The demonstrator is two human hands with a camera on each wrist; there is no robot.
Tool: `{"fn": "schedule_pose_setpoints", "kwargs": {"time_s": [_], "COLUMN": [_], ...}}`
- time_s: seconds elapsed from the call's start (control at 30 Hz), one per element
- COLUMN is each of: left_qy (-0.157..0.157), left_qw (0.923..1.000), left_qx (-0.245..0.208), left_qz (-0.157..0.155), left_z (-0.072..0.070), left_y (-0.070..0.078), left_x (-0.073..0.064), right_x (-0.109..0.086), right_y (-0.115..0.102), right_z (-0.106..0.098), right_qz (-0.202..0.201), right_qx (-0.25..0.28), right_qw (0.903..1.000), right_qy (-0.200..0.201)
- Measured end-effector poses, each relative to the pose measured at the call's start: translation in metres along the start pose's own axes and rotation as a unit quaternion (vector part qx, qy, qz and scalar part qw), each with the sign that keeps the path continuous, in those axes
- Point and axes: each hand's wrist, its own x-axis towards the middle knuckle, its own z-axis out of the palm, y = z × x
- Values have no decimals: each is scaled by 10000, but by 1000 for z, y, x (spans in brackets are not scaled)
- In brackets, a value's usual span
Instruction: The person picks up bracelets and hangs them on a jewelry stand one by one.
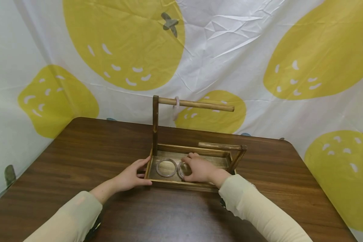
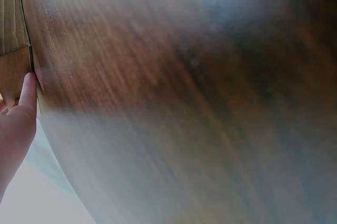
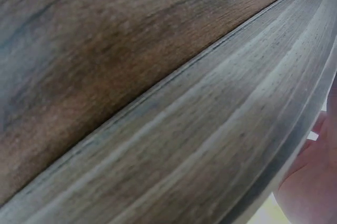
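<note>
A wooden bangle stand has a shallow tray (image 1: 181, 184) as its base. My left hand (image 1: 127, 177) grips the tray's left end, its thumb along the front corner. Inside the tray, my right hand (image 1: 200, 168) reaches down and pinches a clear bangle (image 1: 179, 172) between thumb and fingers; the hand hides the bangle's right part. Just left of it lies another bangle (image 1: 166, 176), flat on the tray floor. A pale pink bangle (image 1: 176, 108) hangs from the tall upper bar (image 1: 205, 105). In the right wrist view, the tray's front wall (image 3: 174, 134) covers much of the right hand.
On the stand's right side, a lower bar (image 1: 219, 146) juts leftward over the tray from a short post (image 1: 238, 159). A tall post (image 1: 155, 127) rises at the left end. The brown table (image 1: 78, 161) meets a fruit-print cloth (image 1: 124, 43) behind.
</note>
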Motion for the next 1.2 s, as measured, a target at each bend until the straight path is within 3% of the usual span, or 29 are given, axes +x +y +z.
{"fn": "schedule_pose_setpoints", "kwargs": {"time_s": [0.57, 1.2], "left_qy": [-14, -58], "left_qw": [10000, 9999], "left_qx": [16, 81], "left_qz": [-15, -23], "left_z": [-1, 0], "left_y": [1, 4], "left_x": [0, -1], "right_x": [-6, -11], "right_y": [-8, -27], "right_z": [-9, -23], "right_qz": [227, -202], "right_qx": [490, 434], "right_qw": [9985, 9988], "right_qy": [85, 137]}}
